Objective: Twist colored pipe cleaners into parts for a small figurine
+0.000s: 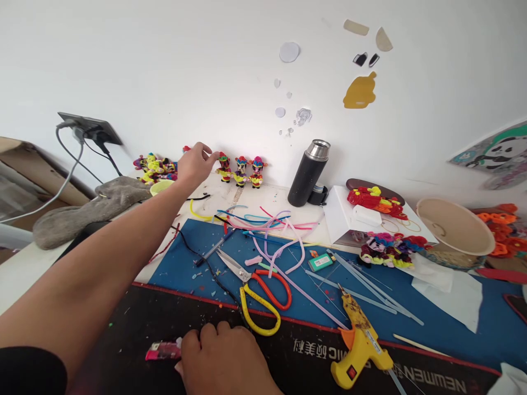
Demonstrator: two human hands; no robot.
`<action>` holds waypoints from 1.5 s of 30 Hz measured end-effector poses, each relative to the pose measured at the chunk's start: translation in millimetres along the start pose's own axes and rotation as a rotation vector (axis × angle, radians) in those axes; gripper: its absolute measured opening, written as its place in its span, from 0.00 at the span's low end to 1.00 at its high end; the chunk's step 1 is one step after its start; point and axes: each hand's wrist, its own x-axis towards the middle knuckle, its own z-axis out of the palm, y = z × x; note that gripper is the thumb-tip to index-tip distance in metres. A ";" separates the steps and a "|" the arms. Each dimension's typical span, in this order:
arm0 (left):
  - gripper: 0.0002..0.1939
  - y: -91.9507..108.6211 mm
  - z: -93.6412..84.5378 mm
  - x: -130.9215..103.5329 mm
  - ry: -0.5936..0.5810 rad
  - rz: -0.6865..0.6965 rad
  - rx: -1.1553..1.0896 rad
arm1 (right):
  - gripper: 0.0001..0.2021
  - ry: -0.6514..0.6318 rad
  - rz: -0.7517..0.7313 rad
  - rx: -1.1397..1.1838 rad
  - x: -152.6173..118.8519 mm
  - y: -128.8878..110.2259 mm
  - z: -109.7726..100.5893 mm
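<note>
My left hand (pixel 197 164) reaches to the back of the table, its bent fingertips at the hat of a small pipe-cleaner doll (pixel 224 167). Part of that grip is hidden. Two similar dolls (pixel 248 173) stand just to the right, and a red tip (pixel 186 148) shows behind the hand. At the front, my right hand (pixel 224 356) rests curled on the black mat (pixel 123 329). A pink lighter (pixel 162 351) sticks out from its fingers. Close beyond lie scissors (pixel 263 293) with one red and one yellow handle.
A yellow glue gun (pixel 360 345) lies at the right front, near clear glue sticks (pixel 374 291). Loose pipe cleaners (pixel 284 241) cover the blue mat (pixel 185 252). Behind stand a black flask (pixel 308 173) and a white box (pixel 341 214). More dolls (pixel 154 167) lie at the left.
</note>
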 end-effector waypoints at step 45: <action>0.18 -32.3 5.7 13.4 0.027 -0.083 -0.167 | 0.13 -0.016 -0.009 -0.045 2.5 2.3 -0.9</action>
